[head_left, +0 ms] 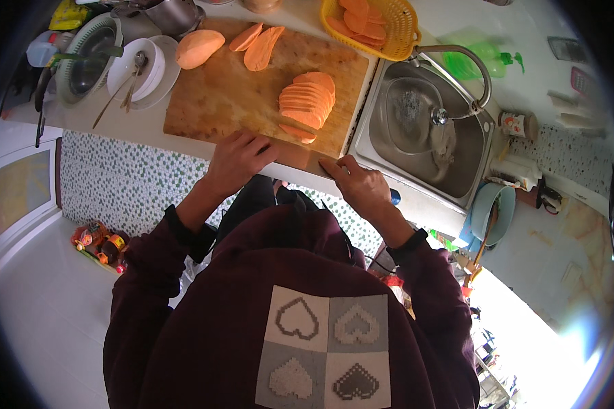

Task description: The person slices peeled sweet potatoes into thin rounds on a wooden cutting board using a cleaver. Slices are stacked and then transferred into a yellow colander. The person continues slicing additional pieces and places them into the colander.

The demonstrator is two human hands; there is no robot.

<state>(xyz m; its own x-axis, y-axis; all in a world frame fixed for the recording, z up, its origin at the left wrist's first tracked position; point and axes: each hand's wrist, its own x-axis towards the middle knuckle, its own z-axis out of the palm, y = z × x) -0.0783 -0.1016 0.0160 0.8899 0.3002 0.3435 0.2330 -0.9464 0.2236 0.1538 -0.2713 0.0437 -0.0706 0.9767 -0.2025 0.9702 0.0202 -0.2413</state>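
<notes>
A wooden cutting board [210, 92] lies before me. At its front edge, a wide blade, apparently a kitchen knife's [292, 152], spans the space between my hands. My left hand [240, 159], its fingers curled, is at the blade's left end; whether it grips the blade is unclear. My right hand [360, 183] is closed around the right end, where the handle is hidden. Just beyond the blade rests a stack of overlapping orange sweet potato slices [307, 105]. Farther back on the board are a peeled sweet potato piece [199, 48] and several long cut pieces [262, 48].
A yellow plastic basket [413, 30] holds more slices behind the board. The steel sink [360, 148] with its curved faucet [483, 71] adjoins on the right. White bowls [156, 71] with spoons stand left, beside a green-rimmed colander [113, 36]. A green pump bottle [470, 61] is behind the sink.
</notes>
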